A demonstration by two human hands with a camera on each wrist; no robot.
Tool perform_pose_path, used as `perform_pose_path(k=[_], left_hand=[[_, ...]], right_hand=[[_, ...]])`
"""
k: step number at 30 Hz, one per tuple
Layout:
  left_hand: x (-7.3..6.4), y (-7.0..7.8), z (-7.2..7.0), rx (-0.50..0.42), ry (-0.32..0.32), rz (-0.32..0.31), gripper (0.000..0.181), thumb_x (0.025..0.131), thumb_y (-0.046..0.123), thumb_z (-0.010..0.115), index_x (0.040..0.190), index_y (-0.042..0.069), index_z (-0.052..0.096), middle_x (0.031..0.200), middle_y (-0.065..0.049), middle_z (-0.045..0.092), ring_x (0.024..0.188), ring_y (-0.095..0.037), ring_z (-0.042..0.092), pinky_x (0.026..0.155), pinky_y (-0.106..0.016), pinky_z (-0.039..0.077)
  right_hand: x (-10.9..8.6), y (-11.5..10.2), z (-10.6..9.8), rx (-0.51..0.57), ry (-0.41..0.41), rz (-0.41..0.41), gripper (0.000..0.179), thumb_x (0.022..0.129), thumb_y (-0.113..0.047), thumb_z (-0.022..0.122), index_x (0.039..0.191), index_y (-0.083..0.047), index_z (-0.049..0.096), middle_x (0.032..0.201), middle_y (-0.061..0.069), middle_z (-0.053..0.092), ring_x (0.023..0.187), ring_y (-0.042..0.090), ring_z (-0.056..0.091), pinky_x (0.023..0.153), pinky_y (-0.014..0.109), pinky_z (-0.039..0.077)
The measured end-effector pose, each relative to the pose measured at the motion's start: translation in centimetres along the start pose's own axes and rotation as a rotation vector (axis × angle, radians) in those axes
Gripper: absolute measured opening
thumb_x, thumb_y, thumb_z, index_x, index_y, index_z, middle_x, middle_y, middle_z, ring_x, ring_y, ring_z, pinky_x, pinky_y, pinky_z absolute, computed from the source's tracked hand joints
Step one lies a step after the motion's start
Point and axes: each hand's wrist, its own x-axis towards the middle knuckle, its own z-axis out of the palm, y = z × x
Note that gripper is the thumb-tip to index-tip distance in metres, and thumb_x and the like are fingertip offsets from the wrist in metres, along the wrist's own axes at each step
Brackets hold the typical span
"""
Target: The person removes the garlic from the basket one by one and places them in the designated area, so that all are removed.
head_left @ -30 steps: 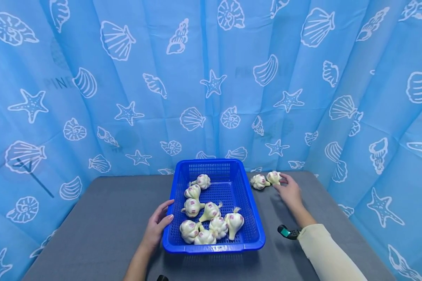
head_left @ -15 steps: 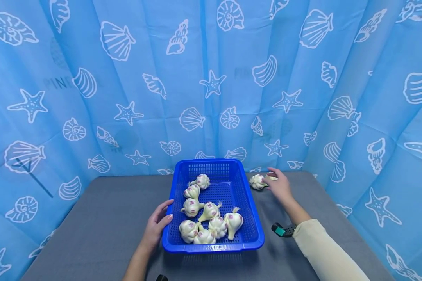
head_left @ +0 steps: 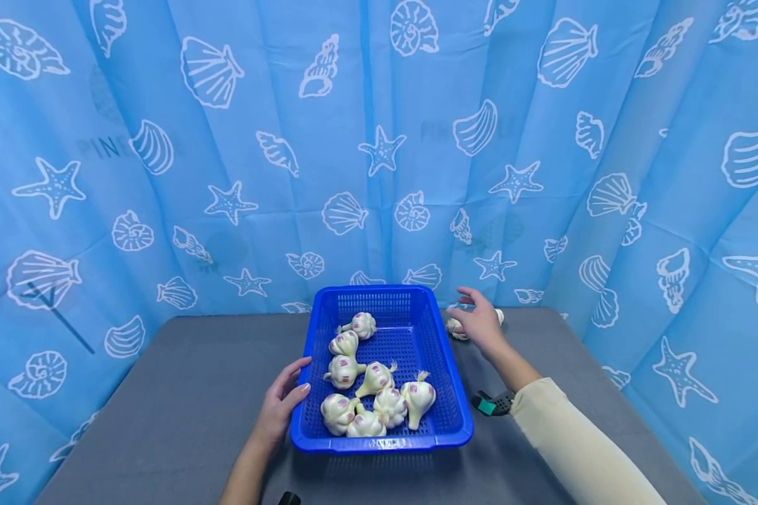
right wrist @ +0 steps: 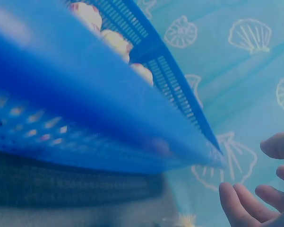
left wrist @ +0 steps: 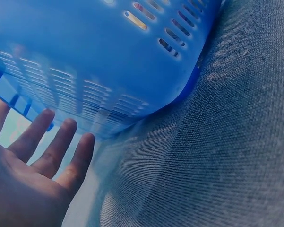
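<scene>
A blue perforated plastic basket holds several white garlic bulbs with purple streaks, mostly along its left side and front. My left hand touches the basket's left rim; in the left wrist view its fingers stretch out along the slotted wall. Beyond the basket's right side, my right hand hovers over a garlic bulb on the table, partly covering it. A second loose bulb peeks out behind that hand. In the right wrist view the fingers are spread from the thumb with nothing between.
The grey table extends on both sides of the basket. Behind it hangs a blue curtain with white shells and starfish, which also encloses the sides. A black wrist device hangs under my right forearm.
My right hand has moved left from the farther loose bulb to the one nearer the basket, leaving the farther one on the table. My left hand stays at the basket's rim.
</scene>
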Motion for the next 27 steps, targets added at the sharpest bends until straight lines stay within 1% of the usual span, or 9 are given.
perform_pose_path(k=[2, 4, 6, 8, 10, 16, 20, 24, 27], left_hand=[[0.0, 0.1, 0.0, -0.007, -0.001, 0.001, 0.045, 0.096, 0.011, 0.054, 0.140, 0.006, 0.048, 0.139, -0.025, 0.047, 0.119, -0.042, 0.051, 0.089, -0.047, 0.049], [0.0, 0.1, 0.0, -0.007, -0.002, -0.001, 0.045, 0.097, 0.012, 0.053, 0.141, 0.007, 0.048, 0.139, -0.025, 0.047, 0.120, -0.043, 0.050, 0.090, -0.047, 0.049], [0.0, 0.1, 0.0, -0.004, -0.002, -0.003, 0.045, 0.097, 0.013, 0.053, 0.141, 0.008, 0.048, 0.140, -0.025, 0.047, 0.120, -0.042, 0.050, 0.090, -0.047, 0.049], [0.0, 0.1, 0.0, -0.003, -0.003, -0.004, 0.045, 0.097, 0.013, 0.054, 0.141, 0.009, 0.048, 0.140, -0.024, 0.047, 0.121, -0.043, 0.050, 0.091, -0.051, 0.048], [0.1, 0.1, 0.0, -0.001, -0.001, -0.001, 0.045, 0.097, 0.013, 0.054, 0.141, 0.008, 0.048, 0.139, -0.024, 0.047, 0.121, -0.042, 0.050, 0.091, -0.050, 0.047], [0.1, 0.1, 0.0, 0.011, 0.007, -0.005, 0.045, 0.096, 0.013, 0.055, 0.140, 0.009, 0.049, 0.139, -0.023, 0.048, 0.120, -0.041, 0.050, 0.090, -0.047, 0.048], [0.0, 0.1, 0.0, 0.006, 0.007, -0.003, 0.045, 0.096, 0.012, 0.055, 0.140, 0.008, 0.049, 0.139, -0.024, 0.048, 0.121, -0.042, 0.049, 0.090, -0.047, 0.047], [-0.1, 0.1, 0.0, 0.005, 0.004, -0.008, 0.045, 0.096, 0.014, 0.055, 0.140, 0.009, 0.049, 0.140, -0.024, 0.047, 0.122, -0.043, 0.049, 0.091, -0.052, 0.047], [-0.1, 0.1, 0.0, 0.009, 0.005, -0.011, 0.045, 0.096, 0.015, 0.055, 0.140, 0.010, 0.049, 0.141, -0.024, 0.047, 0.122, -0.043, 0.048, 0.092, -0.055, 0.046]], right_hand=[[0.0, -0.3, 0.4, 0.004, -0.006, -0.011, 0.056, 0.096, -0.011, 0.059, 0.147, -0.003, 0.037, 0.139, 0.025, 0.044, 0.114, 0.041, 0.056, 0.074, 0.039, 0.056], [0.0, -0.5, 0.8, -0.005, -0.009, -0.017, 0.056, 0.096, -0.012, 0.060, 0.147, -0.004, 0.037, 0.139, 0.024, 0.044, 0.114, 0.040, 0.057, 0.076, 0.042, 0.056], [0.0, -0.8, 1.1, -0.025, -0.007, -0.023, 0.056, 0.095, -0.012, 0.060, 0.146, -0.005, 0.038, 0.139, 0.023, 0.045, 0.111, 0.039, 0.059, 0.077, 0.042, 0.055], [0.0, -1.1, 1.3, -0.038, -0.003, -0.029, 0.056, 0.095, -0.013, 0.061, 0.146, -0.006, 0.039, 0.139, 0.023, 0.045, 0.108, 0.040, 0.060, 0.079, 0.045, 0.054], [0.1, -1.5, 1.3, -0.047, -0.003, -0.037, 0.056, 0.095, -0.013, 0.061, 0.146, -0.006, 0.040, 0.139, 0.022, 0.046, 0.105, 0.039, 0.061, 0.081, 0.046, 0.054], [0.3, -2.1, 1.8, -0.037, -0.032, -0.056, 0.055, 0.094, -0.011, 0.062, 0.145, -0.005, 0.041, 0.139, 0.023, 0.046, 0.110, 0.039, 0.059, 0.084, 0.049, 0.052], [0.4, -2.5, 2.3, -0.026, -0.053, -0.046, 0.055, 0.094, -0.010, 0.063, 0.144, -0.005, 0.042, 0.140, 0.023, 0.045, 0.112, 0.038, 0.058, 0.084, 0.046, 0.053], [0.3, -2.9, 2.8, -0.042, -0.071, -0.038, 0.054, 0.094, -0.012, 0.063, 0.143, -0.006, 0.043, 0.141, 0.021, 0.045, 0.115, 0.038, 0.057, 0.082, 0.042, 0.053], [0.3, -3.2, 3.2, -0.049, -0.092, -0.046, 0.054, 0.094, -0.012, 0.064, 0.143, -0.005, 0.043, 0.140, 0.023, 0.045, 0.115, 0.039, 0.056, 0.082, 0.042, 0.054]])
